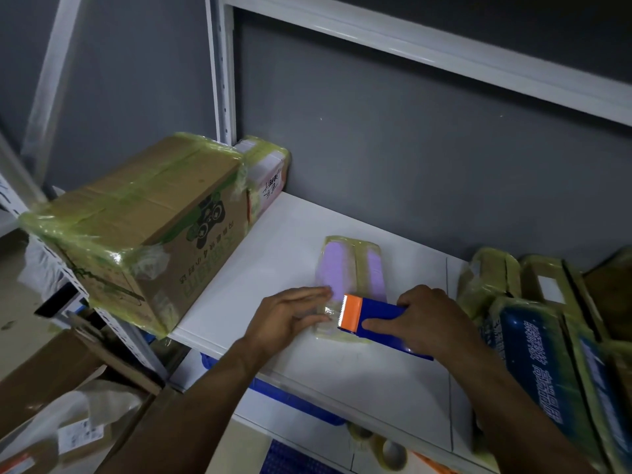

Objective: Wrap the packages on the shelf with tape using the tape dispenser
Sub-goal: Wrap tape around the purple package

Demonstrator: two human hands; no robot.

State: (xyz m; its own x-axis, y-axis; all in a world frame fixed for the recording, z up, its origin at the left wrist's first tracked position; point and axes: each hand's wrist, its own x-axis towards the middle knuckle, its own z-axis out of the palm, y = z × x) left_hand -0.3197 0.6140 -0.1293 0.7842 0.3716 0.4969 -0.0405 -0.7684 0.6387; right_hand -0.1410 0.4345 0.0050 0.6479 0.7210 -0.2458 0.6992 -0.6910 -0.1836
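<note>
A flat purple package [349,268] wrapped in yellowish clear tape lies on the white shelf [376,371]. My left hand [290,314] rests flat on its near left end, fingers stretched out and pressing it down. My right hand [427,319] grips the blue tape dispenser [379,319], whose orange serrated head [350,314] sits on the near end of the package, close to my left fingertips. A short strip of clear tape lies between the dispenser head and my left hand.
A large taped cardboard box [136,230] fills the shelf's left end, with a smaller taped pink-and-white parcel [266,176] behind it. Several taped packages [547,336] crowd the right end. Tape rolls [386,449] and a blue crate [294,456] lie below.
</note>
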